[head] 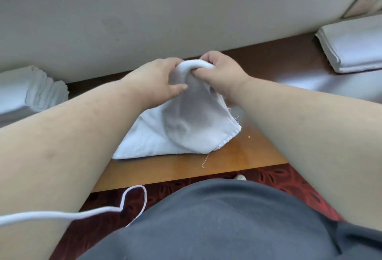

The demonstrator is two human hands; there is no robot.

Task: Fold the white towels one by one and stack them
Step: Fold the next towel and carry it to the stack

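A white towel (186, 127) lies partly folded on the wooden table (244, 156), its far end lifted into a rounded hump. My left hand (157, 80) grips that raised fold from the left. From the right, my right hand (223, 73) pinches the same fold, fingers curled into the cloth. The towel's near edge rests flat on the table, with a loose thread hanging at its front corner. A stack of folded white towels (351, 46) sits at the far right. Another pile of folded white towels (41, 90) sits at the far left.
A pale wall (144, 11) rises right behind the table. A white cable (82, 214) loops below the table's front edge, over red patterned carpet (289, 179). My dark grey shirt (217, 224) fills the bottom of the view.
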